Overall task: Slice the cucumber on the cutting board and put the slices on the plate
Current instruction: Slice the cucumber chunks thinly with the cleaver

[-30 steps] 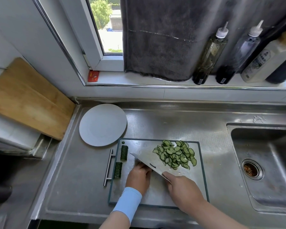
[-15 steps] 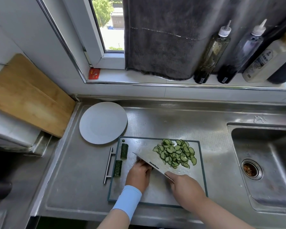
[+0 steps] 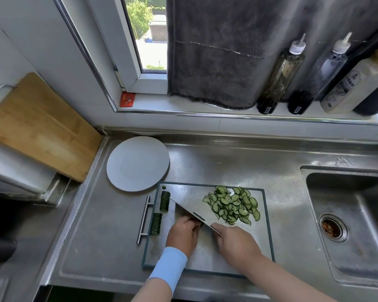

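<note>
Head view, looking down on a stainless steel counter [image 3: 109,236]: a steel-faced rectangular cutting board with a dark green rim [image 3: 264,227] lies near the front edge, its bar handle [image 3: 144,219] on the left side. The right hand [image 3: 236,240] is clenched round the handle of a broad steel cleaver [image 3: 190,207], whose blade slants across the board from that hand toward the far left corner. The left hand [image 3: 182,234], with a pale blue cuff [image 3: 168,267] at the wrist, sits knuckles-up against the blade's near side with its fingers curled down. Whatever they press on is hidden under hand and blade, so I cannot tell what it grasps, though a dark sliver by the fingertips may be cucumber. A heap of thin green-rimmed cucumber slices [image 3: 231,204] lies on the far right part of the board, beyond the blade. Two short dark green cucumber chunks [image 3: 164,201] lie along the board's left edge, the farther one just beside the blade's tip. A round pale grey plate [image 3: 138,163] rests on the counter just beside the board's far left corner. A steel sink [image 3: 314,192] lies to the right.
</note>
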`<action>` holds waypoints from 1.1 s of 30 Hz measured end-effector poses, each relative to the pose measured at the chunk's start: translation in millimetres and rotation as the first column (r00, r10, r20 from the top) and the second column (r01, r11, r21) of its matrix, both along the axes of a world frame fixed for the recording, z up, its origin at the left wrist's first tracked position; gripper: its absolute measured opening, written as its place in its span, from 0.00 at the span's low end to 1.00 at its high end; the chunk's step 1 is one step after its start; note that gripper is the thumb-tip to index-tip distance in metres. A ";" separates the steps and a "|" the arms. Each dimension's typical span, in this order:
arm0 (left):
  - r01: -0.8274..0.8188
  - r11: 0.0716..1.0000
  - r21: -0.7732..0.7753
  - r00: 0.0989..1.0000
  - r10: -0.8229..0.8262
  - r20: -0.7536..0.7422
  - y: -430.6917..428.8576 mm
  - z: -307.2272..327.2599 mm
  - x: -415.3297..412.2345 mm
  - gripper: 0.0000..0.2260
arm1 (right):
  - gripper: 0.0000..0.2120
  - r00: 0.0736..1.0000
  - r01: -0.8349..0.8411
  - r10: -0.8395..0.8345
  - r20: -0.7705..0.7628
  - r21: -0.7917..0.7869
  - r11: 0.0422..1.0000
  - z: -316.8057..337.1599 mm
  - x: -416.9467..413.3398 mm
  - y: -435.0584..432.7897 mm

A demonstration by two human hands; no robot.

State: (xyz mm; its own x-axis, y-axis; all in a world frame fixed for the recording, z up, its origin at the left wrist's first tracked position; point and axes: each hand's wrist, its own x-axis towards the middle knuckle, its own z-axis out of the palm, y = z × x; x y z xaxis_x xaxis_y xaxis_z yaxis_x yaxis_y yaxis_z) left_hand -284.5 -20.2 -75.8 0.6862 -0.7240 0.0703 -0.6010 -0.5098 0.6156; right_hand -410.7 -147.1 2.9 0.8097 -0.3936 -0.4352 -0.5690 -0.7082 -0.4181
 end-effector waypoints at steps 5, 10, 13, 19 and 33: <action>0.024 1.000 0.009 0.999 -0.024 0.043 0.4 5.4 -0.7 0.09 | 0.16 1.000 -0.024 0.023 -0.013 -0.020 1.000 15.2 -27.5 -3.9; 0.010 1.000 -0.001 0.999 -0.010 0.043 1.2 2.8 -1.4 0.09 | 0.17 0.999 -0.021 0.021 -0.027 -0.019 1.000 20.5 -33.2 -3.6; 0.004 1.000 -0.006 0.999 -0.003 0.053 1.1 3.0 -1.8 0.10 | 0.16 1.000 -0.015 0.015 -0.021 -0.006 1.000 16.3 -31.0 -4.4; -0.008 0.997 -0.075 0.999 0.010 0.033 0.2 -2.5 -1.3 0.09 | 0.15 1.000 0.005 -0.004 -0.027 0.032 0.999 6.3 -14.8 -4.7; 0.004 0.999 -0.044 0.998 -0.001 0.070 0.5 4.8 -2.1 0.12 | 0.13 1.000 0.008 -0.008 0.027 0.028 1.000 8.1 -12.0 0.9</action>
